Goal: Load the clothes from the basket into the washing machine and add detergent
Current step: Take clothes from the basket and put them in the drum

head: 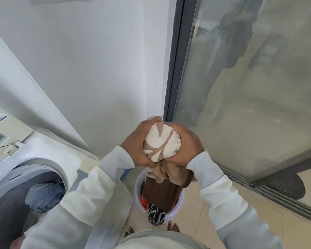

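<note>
Load in progress: cream-and-tan patterned cloth bundle [160, 142], clutched between my left hand [136, 146] and right hand [186, 146].
Blue-grey garment [45, 194] already in grey washer drum [7, 212]; white round plastic basket [138, 186] part-full; detergent unseen.

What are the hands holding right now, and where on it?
A bunched cream-and-brown patterned cloth, gripped from both sides: left hand on its left side, right hand on its right. Its lower end hangs over the basket.

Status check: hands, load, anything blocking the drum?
Left hand and right hand both grip the patterned cloth bundle above the basket. Washer drum open, blue garment inside. Nothing seen blocking the opening.
</note>
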